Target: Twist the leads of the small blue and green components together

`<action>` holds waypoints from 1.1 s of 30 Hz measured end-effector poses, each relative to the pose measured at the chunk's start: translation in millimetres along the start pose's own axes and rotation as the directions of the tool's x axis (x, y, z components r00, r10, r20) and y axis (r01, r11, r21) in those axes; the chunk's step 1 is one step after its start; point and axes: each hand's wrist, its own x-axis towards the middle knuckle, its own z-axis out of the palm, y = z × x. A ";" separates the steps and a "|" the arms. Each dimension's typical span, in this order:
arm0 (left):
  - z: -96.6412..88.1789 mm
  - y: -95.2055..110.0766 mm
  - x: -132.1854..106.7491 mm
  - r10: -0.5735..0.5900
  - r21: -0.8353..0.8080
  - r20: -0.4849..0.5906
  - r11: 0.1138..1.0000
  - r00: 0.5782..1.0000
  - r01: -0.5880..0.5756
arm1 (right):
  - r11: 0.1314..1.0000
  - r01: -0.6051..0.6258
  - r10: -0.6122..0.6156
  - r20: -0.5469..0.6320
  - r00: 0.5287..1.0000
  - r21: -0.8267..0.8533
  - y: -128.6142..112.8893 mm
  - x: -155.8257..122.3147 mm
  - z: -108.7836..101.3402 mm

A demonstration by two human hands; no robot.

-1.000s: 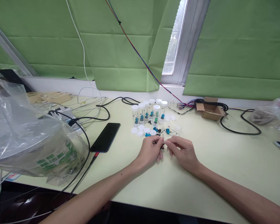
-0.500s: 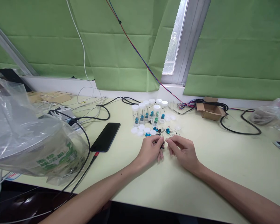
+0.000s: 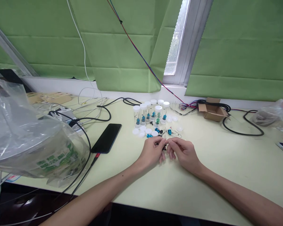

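Note:
My left hand (image 3: 152, 150) is closed in a pinch around a small dark part (image 3: 164, 147), mostly covered by the fingers. Thumb and forefinger of my right hand (image 3: 185, 153) are pressed together at its tip, touching or nearly touching the left fingertips. What they pinch is too small to make out. Just beyond the hands lie loose blue pieces (image 3: 169, 132) with thin metal pins and black bits. White round caps (image 3: 142, 134) lie to their left. Behind stand several clear tubes (image 3: 158, 116) with white lids, holding blue or green pieces.
A black phone (image 3: 106, 138) lies left of my hands, a cable (image 3: 94, 160) near its lower end. A large plastic-wrapped bundle (image 3: 37, 138) fills the table's left side. An open cardboard box (image 3: 213, 115) and black cables stand at the back right, below green blinds (image 3: 122, 47).
My right hand has shifted slightly left, bringing its fingertips against or very near the left ones. The left hand stays in place, and the things on the table have not moved.

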 end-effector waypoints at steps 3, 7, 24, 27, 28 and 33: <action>0.1 0.4 0.2 -0.010 -0.011 -0.008 1.000 1.000 0.010 | 1.000 -0.018 0.018 0.017 1.000 0.009 -0.6 -0.5 -0.1; 0.5 0.5 -0.3 -0.018 -0.019 -0.018 1.000 1.000 0.018 | 0.999 -0.035 0.035 0.021 0.999 0.018 -2.3 0.0 1.6; -0.5 -2.6 0.5 0.038 -0.025 -0.018 0.999 0.999 -0.038 | 0.951 -0.143 0.096 0.178 0.979 0.275 -7.9 0.5 1.8; -1.0 -2.0 0.6 0.032 -0.034 -0.014 0.999 0.999 -0.033 | 0.941 -0.159 0.105 0.188 0.976 0.300 -8.4 1.3 1.5; -1.1 -1.1 0.7 0.027 -0.037 -0.012 0.999 1.000 -0.028 | 0.940 -0.162 0.107 0.192 0.976 0.299 -8.4 1.6 1.5; -0.3 2.9 1.3 0.005 -0.047 -0.022 0.999 1.000 -0.006 | 0.946 -0.170 0.121 0.186 0.975 0.276 -8.6 1.7 1.9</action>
